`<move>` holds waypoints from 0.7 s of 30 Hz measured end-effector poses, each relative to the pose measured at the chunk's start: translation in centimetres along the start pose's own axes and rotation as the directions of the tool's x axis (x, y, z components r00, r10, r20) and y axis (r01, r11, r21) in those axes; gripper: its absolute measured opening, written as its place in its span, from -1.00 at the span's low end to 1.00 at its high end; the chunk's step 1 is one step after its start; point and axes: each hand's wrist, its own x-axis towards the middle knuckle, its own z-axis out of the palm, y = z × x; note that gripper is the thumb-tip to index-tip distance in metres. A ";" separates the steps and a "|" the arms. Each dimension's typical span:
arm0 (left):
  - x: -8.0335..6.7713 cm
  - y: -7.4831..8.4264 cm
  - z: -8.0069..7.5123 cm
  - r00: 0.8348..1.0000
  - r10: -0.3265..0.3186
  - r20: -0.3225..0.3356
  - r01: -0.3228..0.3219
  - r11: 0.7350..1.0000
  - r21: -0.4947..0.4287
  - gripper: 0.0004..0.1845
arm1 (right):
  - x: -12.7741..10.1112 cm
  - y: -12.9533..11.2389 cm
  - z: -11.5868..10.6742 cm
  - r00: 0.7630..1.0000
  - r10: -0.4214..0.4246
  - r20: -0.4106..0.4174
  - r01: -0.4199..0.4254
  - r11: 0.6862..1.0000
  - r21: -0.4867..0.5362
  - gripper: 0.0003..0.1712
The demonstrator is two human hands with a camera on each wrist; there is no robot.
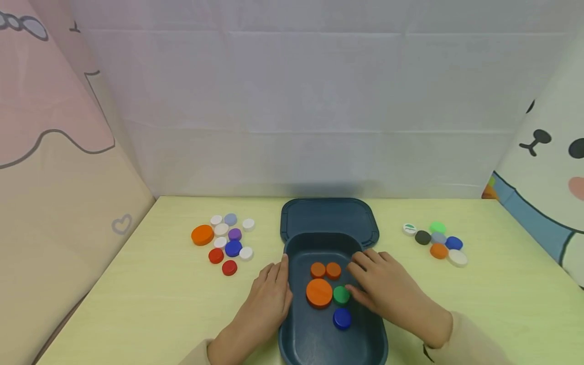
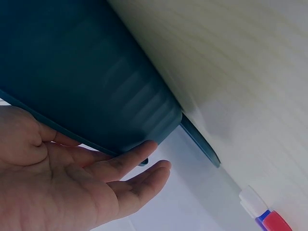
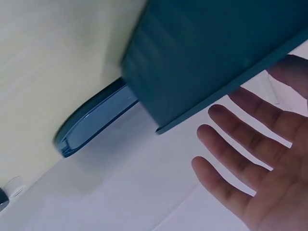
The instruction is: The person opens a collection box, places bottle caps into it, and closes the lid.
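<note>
A dark blue plastic container holds a large orange cap, two small orange caps, a green cap and a blue cap. My left hand rests along its left side, fingers extended. In the left wrist view those fingers lie by the container's outer wall. Over the right rim hovers my right hand, fingers loosely spread, its thumb tip close to the green cap. Whether it touches the cap I cannot tell. In the right wrist view nothing sits in the right palm.
Behind the container lies a dark blue lid. A group of caps, white, red, blue, purple and orange, including a large orange cap, is on the left. Another group, with a black cap, is on the right. A pale curtain hangs behind the table.
</note>
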 end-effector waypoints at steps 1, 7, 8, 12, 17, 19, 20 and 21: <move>0.0 0.0 0.0 1.000 0.001 -0.001 -0.001 1.000 0.001 -0.39 | 0.0 0.3 0.0 1.000 0.007 -0.017 -0.007 1.000 0.000 -0.67; 0.0 0.0 0.1 1.000 -0.001 0.005 0.001 1.000 0.002 -0.39 | -0.1 2.3 0.5 0.993 0.037 -0.115 -0.037 0.999 0.001 -0.68; 0.0 0.0 0.0 1.000 -0.001 0.007 0.001 1.000 0.002 -0.39 | -0.1 2.6 0.6 0.991 0.040 -0.125 -0.040 0.999 0.000 -0.67; 0.0 0.0 0.0 1.000 -0.002 0.010 0.002 1.000 0.003 -0.38 | -0.3 4.0 1.1 0.989 0.056 -0.140 -0.056 0.998 0.006 -0.66; 0.1 0.0 0.0 1.000 -0.003 0.009 0.003 1.000 0.002 -0.39 | -0.4 5.6 1.7 0.985 0.074 -0.156 -0.075 0.997 0.002 -0.66; 0.1 0.0 0.0 1.000 -0.005 0.012 0.005 1.000 0.002 -0.39 | -0.5 6.3 1.9 0.983 0.084 -0.165 -0.084 0.996 0.002 -0.66; 0.1 0.0 0.0 1.000 -0.006 0.013 0.006 1.000 0.001 -0.39 | -0.5 6.6 2.0 0.981 0.090 -0.170 -0.090 0.996 0.007 -0.66; 0.1 0.0 0.0 1.000 -0.007 0.014 0.007 1.000 0.001 -0.39 | -0.5 7.0 2.1 0.980 0.099 -0.172 -0.098 0.995 0.016 -0.65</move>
